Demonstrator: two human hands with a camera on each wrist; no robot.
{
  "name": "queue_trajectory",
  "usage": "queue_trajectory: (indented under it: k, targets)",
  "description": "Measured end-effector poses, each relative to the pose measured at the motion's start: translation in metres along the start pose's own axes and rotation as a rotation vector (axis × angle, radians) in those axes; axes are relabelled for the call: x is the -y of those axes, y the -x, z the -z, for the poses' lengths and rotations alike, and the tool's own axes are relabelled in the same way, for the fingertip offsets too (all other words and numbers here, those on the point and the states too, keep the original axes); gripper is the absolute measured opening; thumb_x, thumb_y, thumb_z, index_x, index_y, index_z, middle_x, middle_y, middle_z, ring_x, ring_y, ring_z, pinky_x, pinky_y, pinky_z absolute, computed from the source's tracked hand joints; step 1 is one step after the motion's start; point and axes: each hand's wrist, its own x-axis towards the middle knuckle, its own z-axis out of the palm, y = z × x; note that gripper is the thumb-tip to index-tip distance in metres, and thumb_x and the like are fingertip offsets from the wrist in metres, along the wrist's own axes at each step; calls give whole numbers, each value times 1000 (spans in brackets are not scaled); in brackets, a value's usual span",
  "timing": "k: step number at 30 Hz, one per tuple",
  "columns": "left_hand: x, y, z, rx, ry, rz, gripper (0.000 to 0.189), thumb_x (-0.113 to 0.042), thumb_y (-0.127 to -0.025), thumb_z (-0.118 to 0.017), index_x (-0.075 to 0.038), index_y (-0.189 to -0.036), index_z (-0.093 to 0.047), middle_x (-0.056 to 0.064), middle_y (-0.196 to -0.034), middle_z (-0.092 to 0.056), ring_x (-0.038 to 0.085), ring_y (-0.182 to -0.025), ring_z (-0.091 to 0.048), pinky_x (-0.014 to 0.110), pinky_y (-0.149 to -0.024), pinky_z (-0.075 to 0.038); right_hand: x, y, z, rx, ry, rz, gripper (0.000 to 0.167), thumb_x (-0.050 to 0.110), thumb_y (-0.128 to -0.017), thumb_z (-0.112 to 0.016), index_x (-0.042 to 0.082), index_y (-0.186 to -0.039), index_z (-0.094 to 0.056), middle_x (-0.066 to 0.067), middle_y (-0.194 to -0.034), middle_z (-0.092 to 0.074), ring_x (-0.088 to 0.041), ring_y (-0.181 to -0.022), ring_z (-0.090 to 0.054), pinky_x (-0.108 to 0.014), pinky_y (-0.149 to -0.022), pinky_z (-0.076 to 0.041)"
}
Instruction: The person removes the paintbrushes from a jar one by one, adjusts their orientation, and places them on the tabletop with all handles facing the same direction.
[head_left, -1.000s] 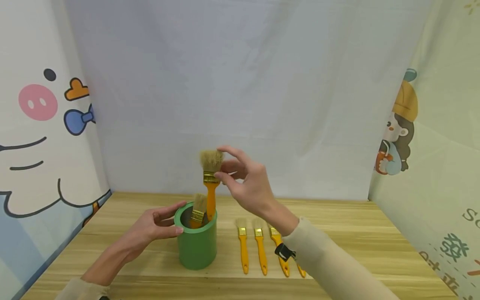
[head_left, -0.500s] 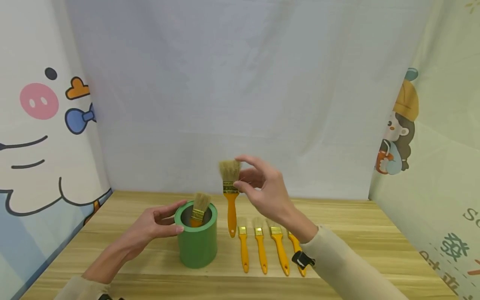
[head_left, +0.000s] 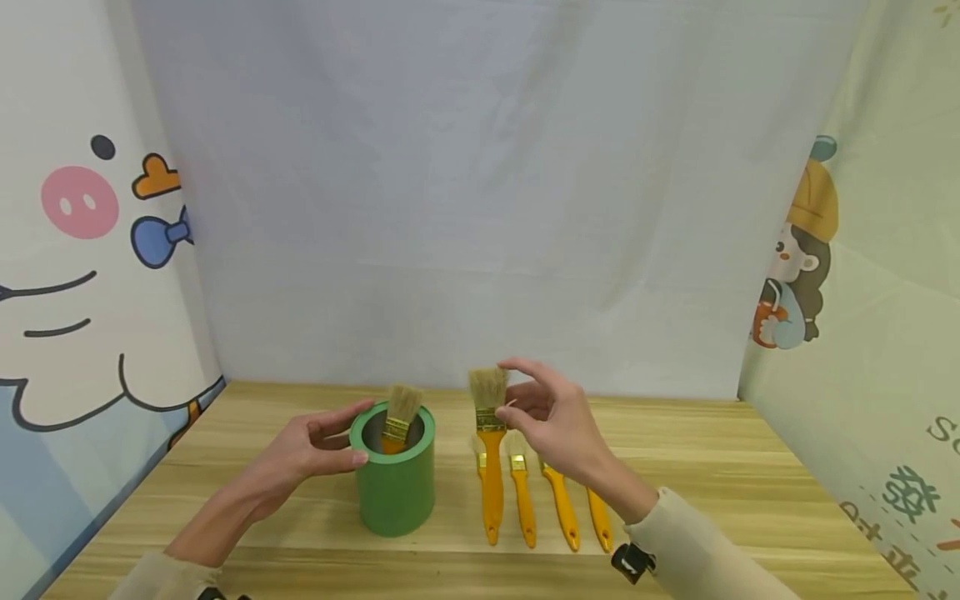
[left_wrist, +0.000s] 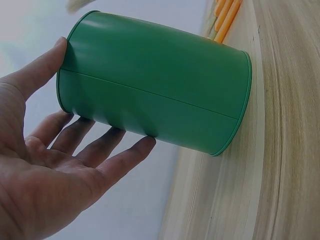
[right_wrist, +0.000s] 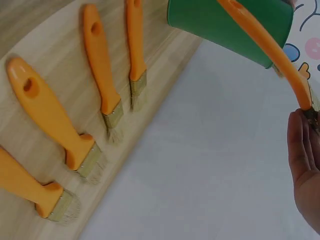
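My left hand steadies a green can standing on the table; in the left wrist view its thumb meets the rim and its fingertips lie along the side. One paintbrush leans inside the can, bristles up, its handle mostly hidden. My right hand pinches another paintbrush near the metal band, bristles up and orange handle hanging down. That handle overlaps a smaller brush in the row on the table. In the right wrist view the held brush's handle crosses in front of the can.
Right of the can, several orange-handled brushes lie side by side, bristles toward the back. The wooden table meets a pale cloth backdrop behind. Printed cloths with cartoon figures hang at both sides.
My right hand has lifted the held paintbrush out of the can, carried it right and lowered it in front of the row. The left hand has stayed at the can.
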Motion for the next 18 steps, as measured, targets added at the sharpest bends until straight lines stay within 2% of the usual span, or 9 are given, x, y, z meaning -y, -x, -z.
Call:
queue_trajectory:
  k: [7,14,18]
  targets:
    - [0,0,1,1,1,2,82,-17,-97,-78,-6,-165,-35,21,-167,-31,55,-147,-32,56,-109,-47,-16,18,8,7,2,-80,55,-3,-96,-75,15,-146,-62,-10,-107,-76,-19,-87,-75,-35,-81,-62]
    - [0,1,1,-2,5,2,81,-17,-96,-78,-7,-165,-36,20,-167,-31,55,-146,-33,56,-109,-47,-31,34,22,-5,5,-174,54,-2,-96,-76,13,-145,-62,-12,-107,-77,-22,-85,-76,-33,-69,-61]
    - [-1,1,0,-4,3,-1,82,-17,-96,-78,-6,-165,-36,21,-167,-32,55,-146,-34,56,-109,-47,-41,40,34,-7,-33,-185,53,-5,-95,-75,5,-145,-61,-17,-106,-77,-27,-83,-76,-35,-68,-63]
